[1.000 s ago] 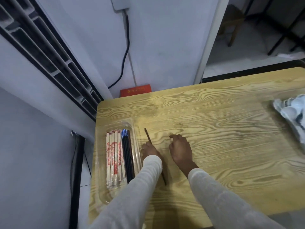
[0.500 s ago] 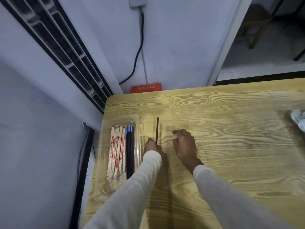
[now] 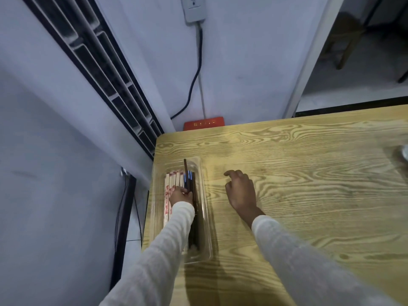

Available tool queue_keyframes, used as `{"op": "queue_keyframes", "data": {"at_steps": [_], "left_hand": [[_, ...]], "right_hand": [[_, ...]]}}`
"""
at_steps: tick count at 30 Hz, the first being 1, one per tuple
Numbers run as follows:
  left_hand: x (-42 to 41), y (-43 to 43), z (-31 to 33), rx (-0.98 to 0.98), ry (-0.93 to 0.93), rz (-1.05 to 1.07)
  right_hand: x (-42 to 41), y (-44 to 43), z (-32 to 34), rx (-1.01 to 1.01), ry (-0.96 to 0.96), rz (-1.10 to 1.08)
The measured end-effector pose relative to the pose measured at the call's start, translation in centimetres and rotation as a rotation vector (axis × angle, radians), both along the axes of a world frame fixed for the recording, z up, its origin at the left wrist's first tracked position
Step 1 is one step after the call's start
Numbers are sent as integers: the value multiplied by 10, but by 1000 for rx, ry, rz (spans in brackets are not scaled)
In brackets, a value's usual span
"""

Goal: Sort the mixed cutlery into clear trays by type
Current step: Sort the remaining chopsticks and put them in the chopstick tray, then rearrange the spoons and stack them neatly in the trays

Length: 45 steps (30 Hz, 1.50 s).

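A clear tray point(image 3: 205, 219) lies along the left edge of the wooden table point(image 3: 309, 195). Inside it are paper-wrapped chopsticks point(image 3: 171, 180) on the left and dark chopsticks with blue tips point(image 3: 189, 178) on the right. My left hand point(image 3: 180, 195) is over the tray and shut on a brown chopstick point(image 3: 185, 167), whose far end sticks out past the tray's far rim. My right hand point(image 3: 240, 193) hovers low over the bare table just right of the tray, fingers loosely spread, holding nothing.
A bit of white cutlery point(image 3: 405, 152) shows at the table's far right edge. Behind the table are a wall, a red box point(image 3: 204, 123) and a black cable point(image 3: 194, 85). A slatted air unit point(image 3: 106, 74) stands at the left.
My left hand has carried the brown chopstick leftward from the table into the tray. My right hand stayed near the same spot. The view has shifted left.
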<state>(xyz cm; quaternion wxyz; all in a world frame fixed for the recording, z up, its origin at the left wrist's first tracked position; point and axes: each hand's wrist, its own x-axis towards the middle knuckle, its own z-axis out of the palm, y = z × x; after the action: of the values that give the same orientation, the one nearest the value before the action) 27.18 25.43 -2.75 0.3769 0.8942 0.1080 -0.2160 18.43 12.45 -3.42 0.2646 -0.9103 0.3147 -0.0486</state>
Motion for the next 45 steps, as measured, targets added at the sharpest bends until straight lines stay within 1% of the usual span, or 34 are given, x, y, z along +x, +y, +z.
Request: {"op": "queue_keyframes", "data": {"at_steps": [2, 4, 8, 10, 13, 16, 18, 19, 22, 24, 28, 33, 38, 42, 45], "left_hand": [[-4, 1, -12, 10, 74, -42], [-9, 0, -20, 50, 105, -110], [-14, 2, -30, 105, 102, -223], [-11, 6, -30, 144, 65, -351], [-2, 11, -24, 195, -38, -500], [10, 11, -8, 247, -166, -572], [20, 6, 11, 285, -286, -629], [25, 2, 23, 320, -356, -665], [31, -16, 63, 504, -561, -780], [29, -29, 82, 544, -608, -805], [18, -52, 90, 516, -604, -823], [-13, -65, 81, 538, -570, -888], [-43, -87, 77, 488, -577, -1004], [-80, -106, 71, 445, -585, -1182], [-102, -126, 71, 422, -593, -1251]], "right_hand": [[-4, 2, -5, 9, 30, -3], [-10, 2, -10, 16, 54, -7], [-19, -3, -13, 1, 89, -32], [-20, -4, -13, -25, 91, -24], [-20, -4, -12, -101, 84, 42], [-20, -4, -10, -173, 103, 131], [-20, -6, -5, -202, 96, 168], [-20, -8, -2, -213, 90, 183], [-19, -14, 8, -247, 75, 225], [-20, -19, 14, -268, 54, 239], [-24, -35, 27, -309, 46, 228], [-46, -54, 43, -355, 55, 174], [-94, -72, 59, -364, 72, 50], [-143, -81, 68, -364, 170, -43], [-174, -93, 76, -394, 191, -115]]}}
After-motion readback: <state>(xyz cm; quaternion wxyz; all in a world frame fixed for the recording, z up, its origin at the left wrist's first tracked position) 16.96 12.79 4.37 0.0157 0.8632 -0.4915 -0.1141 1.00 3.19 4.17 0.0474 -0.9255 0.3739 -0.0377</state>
